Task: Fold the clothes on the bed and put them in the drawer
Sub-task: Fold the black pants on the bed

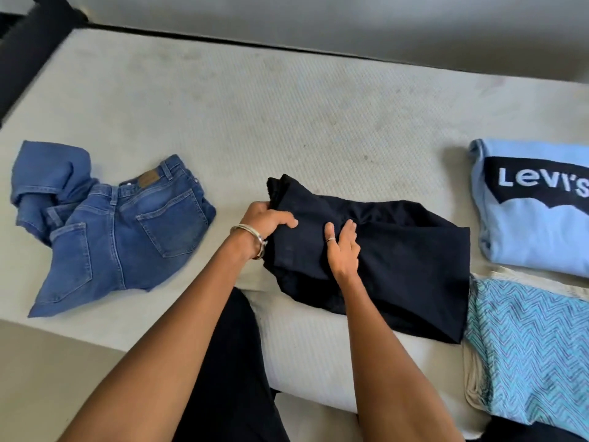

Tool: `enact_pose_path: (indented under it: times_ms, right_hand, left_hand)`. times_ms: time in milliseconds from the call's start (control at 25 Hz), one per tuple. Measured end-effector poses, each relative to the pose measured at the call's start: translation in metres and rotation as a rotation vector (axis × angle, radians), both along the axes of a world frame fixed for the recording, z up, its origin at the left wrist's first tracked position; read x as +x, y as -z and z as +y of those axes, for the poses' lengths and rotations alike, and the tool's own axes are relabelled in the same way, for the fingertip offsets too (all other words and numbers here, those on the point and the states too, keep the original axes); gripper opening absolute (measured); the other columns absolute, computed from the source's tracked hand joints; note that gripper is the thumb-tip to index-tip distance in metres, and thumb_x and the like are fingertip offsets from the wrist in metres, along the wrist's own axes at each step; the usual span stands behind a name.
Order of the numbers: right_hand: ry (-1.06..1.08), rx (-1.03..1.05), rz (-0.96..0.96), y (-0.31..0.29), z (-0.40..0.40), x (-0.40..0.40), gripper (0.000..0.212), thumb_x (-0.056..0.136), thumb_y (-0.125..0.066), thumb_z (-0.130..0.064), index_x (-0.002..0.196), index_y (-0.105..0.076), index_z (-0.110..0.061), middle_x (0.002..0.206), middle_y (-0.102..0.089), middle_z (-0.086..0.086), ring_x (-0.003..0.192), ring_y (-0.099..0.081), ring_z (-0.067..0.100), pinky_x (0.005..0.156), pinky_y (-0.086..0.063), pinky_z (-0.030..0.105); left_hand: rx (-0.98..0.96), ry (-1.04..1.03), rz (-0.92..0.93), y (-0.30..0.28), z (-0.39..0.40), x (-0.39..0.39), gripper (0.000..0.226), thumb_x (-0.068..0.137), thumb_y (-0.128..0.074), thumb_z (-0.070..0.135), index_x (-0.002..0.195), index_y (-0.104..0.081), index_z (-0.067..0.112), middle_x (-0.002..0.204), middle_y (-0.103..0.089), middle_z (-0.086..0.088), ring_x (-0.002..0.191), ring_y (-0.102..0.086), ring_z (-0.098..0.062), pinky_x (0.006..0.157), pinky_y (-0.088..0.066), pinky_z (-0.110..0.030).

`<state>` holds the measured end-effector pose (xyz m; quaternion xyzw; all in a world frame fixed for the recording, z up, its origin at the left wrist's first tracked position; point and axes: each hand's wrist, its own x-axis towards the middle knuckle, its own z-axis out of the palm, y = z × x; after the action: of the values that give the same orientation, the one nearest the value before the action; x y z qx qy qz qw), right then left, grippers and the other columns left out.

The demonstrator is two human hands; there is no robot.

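A black garment (398, 250) lies partly folded at the near edge of the bare mattress (255, 122). My left hand (267, 220) grips its left edge, thumb on top and fingers curled under the cloth. My right hand (342, 247) lies flat on the middle of the garment with straight fingers. Crumpled blue jeans (127, 231) sit to the left, back pockets up. A folded light-blue Levi's shirt (535, 218) rests at the right. Below it lies a folded blue zigzag-patterned cloth (529, 352) on a cream piece.
A grey wall (350, 23) runs behind the bed. A dark bed-frame post (28, 36) stands at the far left corner. Beige floor (47, 378) shows at the lower left. No drawer is in view.
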<state>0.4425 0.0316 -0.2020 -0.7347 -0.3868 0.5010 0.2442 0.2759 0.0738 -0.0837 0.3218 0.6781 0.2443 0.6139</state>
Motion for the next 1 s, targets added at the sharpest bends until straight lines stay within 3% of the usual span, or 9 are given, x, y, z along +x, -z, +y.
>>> enact_pose_path:
  times_ms: [280, 360, 400, 480, 560, 640, 720, 840, 1000]
  right_hand:
    - [0.224, 0.169, 0.130, -0.017, -0.101, -0.006, 0.055, 0.106, -0.033, -0.039, 0.155, -0.023, -0.016, 0.160, -0.026, -0.001, 0.147, -0.024, 0.015, 0.122, -0.019, 0.033]
    - [0.378, 0.043, 0.306, -0.039, -0.123, -0.002, 0.042, 0.103, -0.037, -0.046, 0.131, -0.057, -0.021, 0.131, -0.055, -0.009, 0.122, -0.049, 0.012, 0.108, -0.038, 0.032]
    - [0.499, 0.034, 0.427, -0.052, -0.122, 0.012, 0.040, 0.101, -0.042, -0.050, 0.105, -0.065, -0.018, 0.106, -0.064, -0.005, 0.102, -0.058, 0.016, 0.095, -0.047, 0.033]
    - [0.715, 0.085, 0.594, -0.068, -0.107, 0.060, 0.051, 0.097, -0.047, -0.056, 0.100, -0.067, -0.009, 0.094, -0.071, 0.005, 0.089, -0.066, 0.020, 0.084, -0.054, 0.034]
    - [0.784, 0.184, 0.680, -0.080, -0.092, 0.112, 0.075, 0.085, -0.046, -0.075, 0.120, -0.065, -0.012, 0.113, -0.072, 0.008, 0.104, -0.067, 0.023, 0.092, -0.053, 0.041]
    - [0.653, 0.197, 0.797, -0.080, -0.099, 0.159, 0.094, 0.067, -0.052, -0.090, 0.130, -0.062, -0.022, 0.123, -0.069, 0.008, 0.115, -0.064, 0.026, 0.101, -0.048, 0.048]
    - [0.490, 0.108, 0.635, -0.070, -0.113, 0.189, 0.083, 0.068, -0.071, -0.075, 0.130, -0.062, -0.020, 0.118, -0.071, 0.007, 0.109, -0.068, 0.026, 0.096, -0.052, 0.051]
    - [0.428, 0.127, 0.117, -0.048, -0.123, 0.200, 0.061, 0.073, -0.085, -0.019, 0.126, -0.058, -0.007, 0.119, -0.068, 0.004, 0.103, -0.066, 0.021, 0.091, -0.054, 0.038]
    - [0.286, 0.233, -0.420, -0.037, -0.124, 0.177, 0.054, 0.094, -0.057, -0.008, 0.145, -0.040, -0.005, 0.128, -0.052, 0.019, 0.113, -0.053, 0.036, 0.095, -0.042, 0.039]
  left_hand:
    - [0.173, 0.106, 0.321, -0.062, 0.007, 0.071, 0.026, 0.053, -0.076, 0.017, 0.070, -0.059, 0.008, 0.072, -0.059, -0.004, 0.066, -0.058, -0.025, 0.059, -0.047, -0.031]
    - [0.211, 0.165, 0.415, -0.072, -0.003, 0.098, 0.026, 0.056, -0.075, 0.017, 0.063, -0.051, 0.010, 0.065, -0.052, -0.001, 0.060, -0.050, -0.023, 0.052, -0.038, -0.025]
    - [0.234, 0.190, 0.462, -0.076, -0.009, 0.112, 0.025, 0.057, -0.075, 0.018, 0.061, -0.051, 0.012, 0.064, -0.051, -0.001, 0.059, -0.050, -0.023, 0.052, -0.036, -0.025]
    - [0.314, 0.302, 0.552, -0.079, -0.024, 0.142, 0.020, 0.062, -0.076, 0.024, 0.071, -0.062, 0.013, 0.072, -0.060, -0.003, 0.068, -0.058, -0.025, 0.056, -0.043, -0.026]
    - [0.398, 0.577, 0.459, -0.070, -0.042, 0.177, 0.032, 0.072, -0.076, 0.029, 0.098, -0.067, 0.012, 0.088, -0.069, -0.007, 0.079, -0.066, -0.023, 0.067, -0.053, -0.028]
    - [0.302, 0.829, 0.083, -0.059, -0.068, 0.205, 0.040, 0.086, -0.068, 0.015, 0.124, -0.060, 0.004, 0.104, -0.071, -0.013, 0.080, -0.067, -0.013, 0.077, -0.054, -0.017]
    - [0.335, 0.807, -0.038, -0.036, -0.084, 0.211, 0.034, 0.092, -0.057, 0.002, 0.125, -0.062, 0.004, 0.113, -0.070, -0.012, 0.089, -0.065, -0.005, 0.091, -0.049, -0.016]
    - [0.581, 0.494, 0.411, 0.016, -0.085, 0.187, 0.031, 0.092, -0.057, 0.017, 0.122, -0.065, 0.019, 0.122, -0.064, -0.003, 0.113, -0.058, -0.017, 0.098, -0.047, -0.034]
    - [0.699, 1.211, 0.815, 0.071, -0.121, 0.150, 0.073, 0.089, -0.028, 0.068, 0.150, 0.001, 0.043, 0.161, 0.014, 0.003, 0.148, 0.007, -0.029, 0.114, -0.017, -0.054]
